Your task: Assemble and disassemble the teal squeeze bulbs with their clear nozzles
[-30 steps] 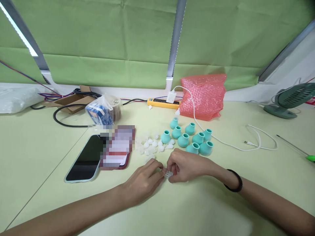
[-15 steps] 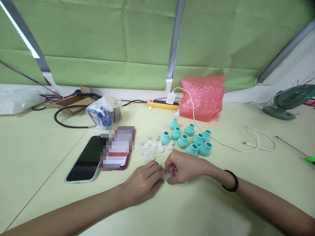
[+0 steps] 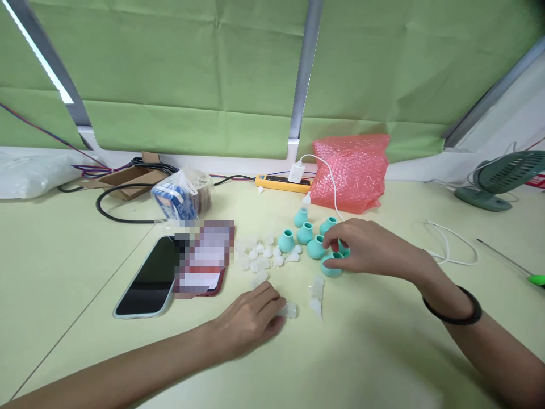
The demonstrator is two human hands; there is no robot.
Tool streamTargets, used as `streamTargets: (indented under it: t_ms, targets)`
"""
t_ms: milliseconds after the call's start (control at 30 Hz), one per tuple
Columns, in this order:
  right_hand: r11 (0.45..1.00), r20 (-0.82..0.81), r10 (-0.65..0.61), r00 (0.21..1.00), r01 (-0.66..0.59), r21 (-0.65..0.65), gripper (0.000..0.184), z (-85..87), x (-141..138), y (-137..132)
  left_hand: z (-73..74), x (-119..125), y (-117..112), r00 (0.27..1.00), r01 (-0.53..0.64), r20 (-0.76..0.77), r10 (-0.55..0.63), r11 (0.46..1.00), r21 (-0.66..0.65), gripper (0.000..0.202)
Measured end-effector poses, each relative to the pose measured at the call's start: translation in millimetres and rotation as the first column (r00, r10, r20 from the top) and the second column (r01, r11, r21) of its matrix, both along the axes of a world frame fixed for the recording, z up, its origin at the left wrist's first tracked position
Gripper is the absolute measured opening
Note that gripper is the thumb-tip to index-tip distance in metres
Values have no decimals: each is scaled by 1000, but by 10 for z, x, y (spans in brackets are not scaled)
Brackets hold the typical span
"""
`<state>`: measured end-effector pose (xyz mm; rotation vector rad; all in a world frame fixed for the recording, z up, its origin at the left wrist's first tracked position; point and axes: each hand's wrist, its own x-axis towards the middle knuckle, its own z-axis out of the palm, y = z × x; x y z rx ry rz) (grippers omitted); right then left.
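My left hand (image 3: 251, 315) rests on the pale green table, its fingers pinching a small clear plastic piece (image 3: 289, 310). My right hand (image 3: 366, 247) lies over the cluster of teal rubber bulbs (image 3: 306, 233), fingers curled around one of them (image 3: 332, 264). Two more clear pieces (image 3: 316, 295) lie loose on the table between my hands. A scatter of small white plastic parts (image 3: 259, 253) sits left of the bulbs. A black band circles my right wrist.
A phone (image 3: 149, 275) and a blurred red case (image 3: 204, 255) lie at the left. Behind are a pink bubble-wrap bag (image 3: 351, 170), a yellow power strip (image 3: 283, 182) with a white cable (image 3: 447, 247), a bagged blue carton (image 3: 179, 196), and a fan (image 3: 498, 179) at the far right.
My right hand left the clear piece and moved up and right onto the teal bulbs. Two clear pieces now lie uncovered on the table. My left hand stayed put.
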<state>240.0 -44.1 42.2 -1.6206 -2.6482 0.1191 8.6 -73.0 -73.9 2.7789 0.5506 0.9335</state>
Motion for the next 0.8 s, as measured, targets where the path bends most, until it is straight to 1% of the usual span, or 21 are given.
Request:
streamTargets:
  t_ms: [33, 100, 200, 267, 300, 433, 567, 700, 800]
  targets:
    - [1000, 54, -21, 998, 20, 23, 13, -1, 32, 1, -4, 1, 3, 1000, 2, 19, -2, 1000, -7, 13]
    - [999, 154, -29, 988, 26, 25, 13, -39, 58, 12, -6, 5, 8, 997, -1, 74, 3, 1000, -19, 12]
    - [1000, 272, 14, 962, -14, -3, 5, -120, 37, 42, 3, 11, 5, 989, -44, 139, 46, 999, -22, 23]
    - [999, 297, 42, 954, -41, -12, 4, -137, 26, 55, 8, 9, -1, 990, -60, 127, 62, 998, -23, 31]
    - [998, 287, 56, 956, -53, -20, 4, -129, 27, 56, 9, 7, -4, 993, -57, 106, 59, 998, -23, 31]
    - [994, 146, 104, 984, -96, -60, 10, -23, 50, 16, -1, 1, -6, 998, -69, 12, 69, 997, -38, 22]
    - [977, -42, 196, 980, -199, -77, 10, 49, 29, -39, 15, 8, 3, 993, -107, -53, 105, 993, -48, 18]
    - [948, -194, 260, 946, -288, -134, 22, 29, 0, -56, 22, 13, 7, 993, -117, -5, 117, 993, -15, 12]
    - [918, -267, 291, 919, -347, -193, 21, 4, -32, -48, -2, 11, 10, 994, -103, 28, 103, 995, 1, 13]
